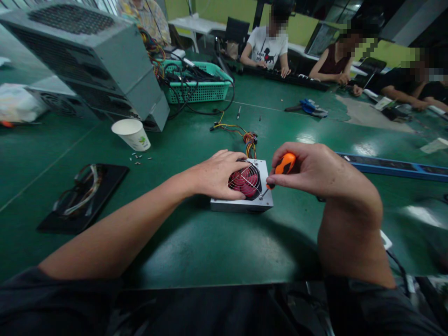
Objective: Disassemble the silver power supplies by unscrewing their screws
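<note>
A grey power supply box [261, 201] with a red fan [245, 182] behind a wire grille lies on the green table [196, 242]. My left hand [216, 173] lies flat on its top left, fingers resting over the fan grille. My right hand [311, 169] is closed round an orange-handled screwdriver [284, 164], whose tip touches the box's near right corner. A bundle of coloured wires [245, 136] runs out from the back of the box.
A white paper cup [132, 134] and loose screws [140, 159] sit to the left, near a grey computer case [87, 60]. A black tray with safety glasses [82, 196], a teal basket of cables [199, 84], blue pliers [311, 107]. Several people sit along the far side.
</note>
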Available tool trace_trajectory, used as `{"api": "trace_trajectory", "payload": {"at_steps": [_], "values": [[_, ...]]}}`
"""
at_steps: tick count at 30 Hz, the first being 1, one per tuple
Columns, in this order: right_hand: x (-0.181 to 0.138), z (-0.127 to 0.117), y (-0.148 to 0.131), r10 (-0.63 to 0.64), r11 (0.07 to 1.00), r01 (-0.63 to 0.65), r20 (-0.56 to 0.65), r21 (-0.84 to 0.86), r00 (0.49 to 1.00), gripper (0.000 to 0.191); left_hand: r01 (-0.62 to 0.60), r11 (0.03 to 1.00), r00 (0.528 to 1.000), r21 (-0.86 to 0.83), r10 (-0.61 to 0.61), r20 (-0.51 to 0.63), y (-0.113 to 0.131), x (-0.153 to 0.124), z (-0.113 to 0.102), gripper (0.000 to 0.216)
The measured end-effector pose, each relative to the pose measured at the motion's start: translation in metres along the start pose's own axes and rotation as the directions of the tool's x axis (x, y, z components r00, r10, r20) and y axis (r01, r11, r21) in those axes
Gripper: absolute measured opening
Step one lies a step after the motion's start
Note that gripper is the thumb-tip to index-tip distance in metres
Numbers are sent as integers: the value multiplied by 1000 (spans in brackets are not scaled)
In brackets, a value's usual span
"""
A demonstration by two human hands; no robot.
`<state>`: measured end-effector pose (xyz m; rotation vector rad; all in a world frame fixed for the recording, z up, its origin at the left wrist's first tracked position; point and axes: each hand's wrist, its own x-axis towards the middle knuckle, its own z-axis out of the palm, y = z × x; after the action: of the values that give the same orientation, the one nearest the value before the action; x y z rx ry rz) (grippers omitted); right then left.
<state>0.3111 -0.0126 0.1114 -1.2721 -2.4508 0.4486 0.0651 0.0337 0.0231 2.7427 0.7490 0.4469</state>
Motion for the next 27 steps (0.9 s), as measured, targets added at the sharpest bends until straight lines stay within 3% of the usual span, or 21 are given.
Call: {"api": "trace_trajectory", "payload": {"at_steps": [6,12,15,18,20,27], "values": [[6,1,19,109,985,-113,40,132,993,30,8,1000,1000,-15,-8,2,0,0,0,70],[9,3,22,239,892,-272,134,361,962,28,7,1000,1000,-3,-7,5,0,-1,0,70],[6,1,17,239,936,-239,33,259,971,29,5,1000,1000,1,-5,2,0,-1,0,70],[1,0,7,159,983,-143,-150,111,976,30,10,1000,1000,-2,-10,-6,0,-1,1,72],[-2,1,1,103,990,-80,-214,115,971,32,16,1000,1000,-6,-16,0,0,-1,1,73],[-4,6,-11,42,994,-18,-241,103,970,29,13,1000,1000,-20,-13,16,-1,-2,0,72]]}}
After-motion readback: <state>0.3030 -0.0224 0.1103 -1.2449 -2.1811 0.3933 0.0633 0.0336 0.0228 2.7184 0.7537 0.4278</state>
